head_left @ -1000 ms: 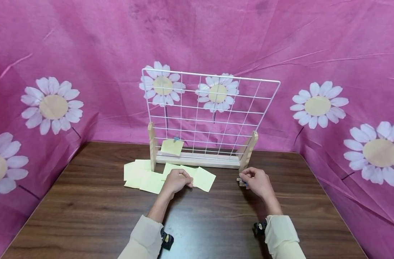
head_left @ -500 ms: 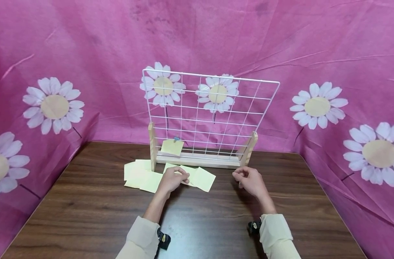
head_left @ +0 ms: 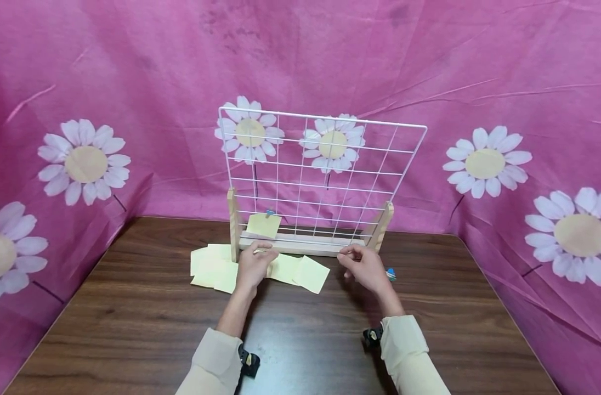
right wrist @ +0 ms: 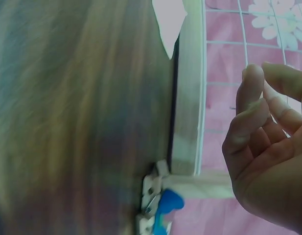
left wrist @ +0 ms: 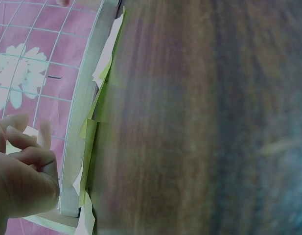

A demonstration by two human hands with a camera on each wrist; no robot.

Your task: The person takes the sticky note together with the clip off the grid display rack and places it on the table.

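A dark brown wooden table (head_left: 132, 329) stands inside pink cloth walls (head_left: 132, 66) printed with big white daisies (head_left: 485, 160).

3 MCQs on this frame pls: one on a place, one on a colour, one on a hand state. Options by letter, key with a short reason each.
1. Where is the note that is clipped to the wire grid?
A. top right corner
B. bottom row, near the left post
C. middle of the grid

2. What colour is the clip lying on the table beside the right hand?
A. blue
B. red
C. black

3. What is the left hand doing?
A. lying flat on bare wood
B. pinching a yellow note
C. gripping the grid's top wire

Key: 1 B, it hangs low by the left wooden post. 2 A, blue shows in head and right wrist views. 3 B, yellow paper sits between its fingertips.
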